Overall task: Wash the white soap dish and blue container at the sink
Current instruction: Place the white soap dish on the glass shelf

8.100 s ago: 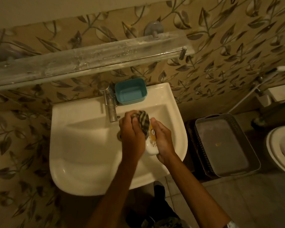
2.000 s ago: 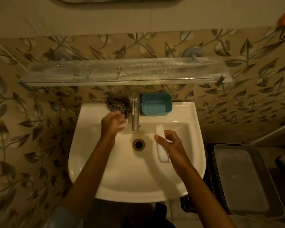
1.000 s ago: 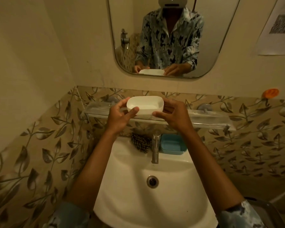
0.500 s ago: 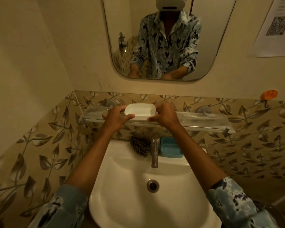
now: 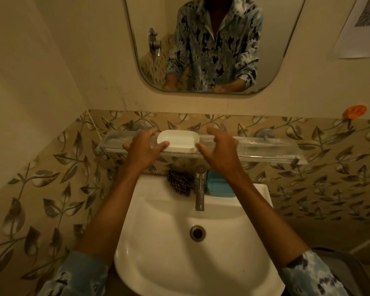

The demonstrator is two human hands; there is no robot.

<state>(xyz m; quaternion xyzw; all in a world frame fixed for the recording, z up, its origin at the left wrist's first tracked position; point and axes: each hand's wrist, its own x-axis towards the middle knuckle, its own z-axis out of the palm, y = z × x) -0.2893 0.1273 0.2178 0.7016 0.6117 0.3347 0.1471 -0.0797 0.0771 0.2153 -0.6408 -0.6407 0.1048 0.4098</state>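
The white soap dish (image 5: 178, 140) sits upright on the glass wall shelf (image 5: 254, 149) above the sink. My left hand (image 5: 144, 147) is at the dish's left end, with its thumb lying against the front edge and its forefinger by the back corner. My right hand (image 5: 219, 149) hovers just off the dish's right end with fingers spread, holding nothing. The blue container (image 5: 219, 185) stands on the sink's back ledge to the right of the tap, partly hidden by my right forearm.
A checked cloth (image 5: 179, 182) lies on the ledge left of the chrome tap (image 5: 199, 189). The white sink (image 5: 169, 242) is below, with its drain (image 5: 197, 232) in the middle. A mirror (image 5: 205, 43) hangs above the shelf. A grey basket's rim (image 5: 350, 265) shows at bottom right.
Both hands lifted the soap dish from the basin up to the glass shelf and set it down. My right hand has now come off it; the cloth lies on the ledge.
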